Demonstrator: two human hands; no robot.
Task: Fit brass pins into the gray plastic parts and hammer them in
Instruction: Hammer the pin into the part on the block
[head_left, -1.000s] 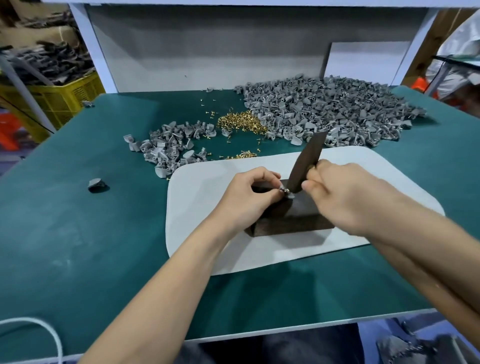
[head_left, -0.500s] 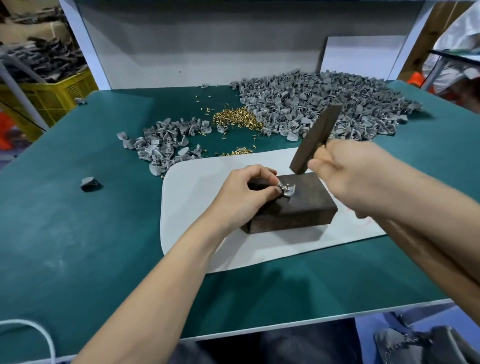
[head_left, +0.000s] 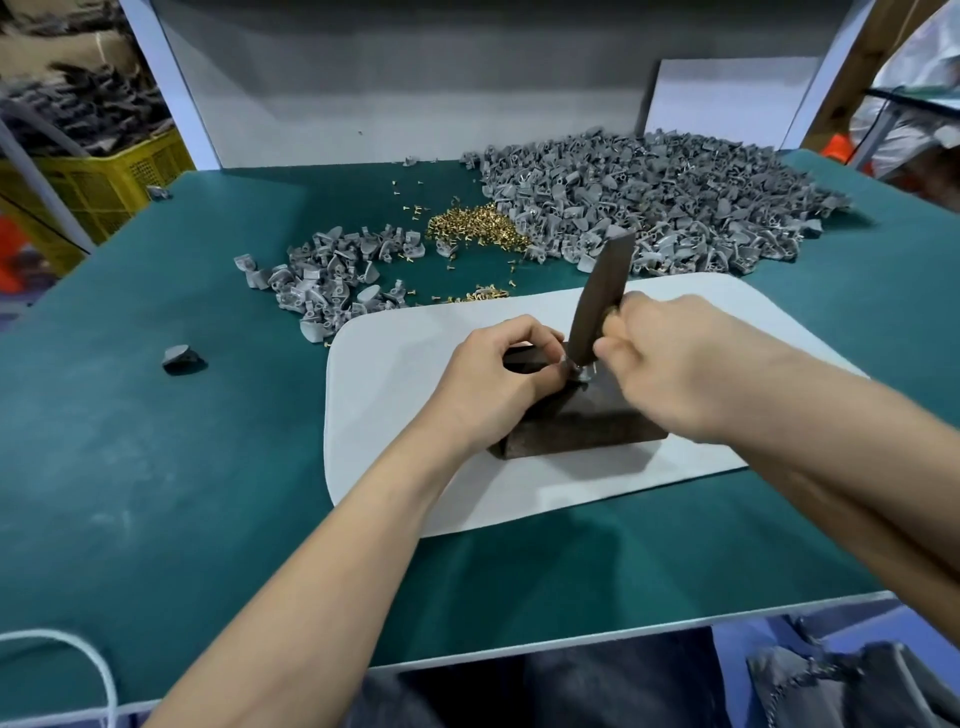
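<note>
A dark metal block (head_left: 587, 421) lies on a white mat (head_left: 395, 384). My left hand (head_left: 493, 384) pinches a small gray plastic part (head_left: 576, 370) on top of the block. In my right hand (head_left: 675, 364) I grip a dark flat metal bar (head_left: 602, 296), used as a hammer. Its lower end is down on the gray part. A heap of brass pins (head_left: 475, 228) lies behind the mat. A large pile of gray parts (head_left: 675, 197) spreads at the back right, and a smaller pile of gray parts (head_left: 332, 275) sits at the back left.
A single gray part (head_left: 179, 357) lies alone on the green table (head_left: 156, 467) at the left. A yellow crate (head_left: 104, 182) stands off the table's far left corner. A white cord (head_left: 78, 670) loops at the near left edge. A white board (head_left: 727, 98) leans against the back wall.
The bar was raised half a second ago and has come down onto the gray part on the block. My left hand has kept hold of the part.
</note>
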